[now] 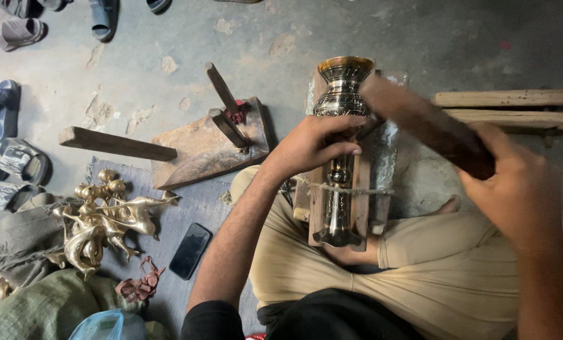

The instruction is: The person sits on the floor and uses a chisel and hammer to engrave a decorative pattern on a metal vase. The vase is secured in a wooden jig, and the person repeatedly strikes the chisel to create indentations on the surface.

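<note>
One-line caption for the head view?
Seated person's left hand steadies a metal vase on a wooden block; right hand swings a blurred tool.

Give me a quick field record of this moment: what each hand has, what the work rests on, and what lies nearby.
Left hand: grip wrapped round the neck of the engraved brass vase.
Right hand: holds a dark wooden stick, blurred, its end at the vase.
Support: vase lies in a wooden cradle tied with cord, over the crossed legs.
Nearby, left: golden brass figurines, black phone, wooden block with pegs.
</note>
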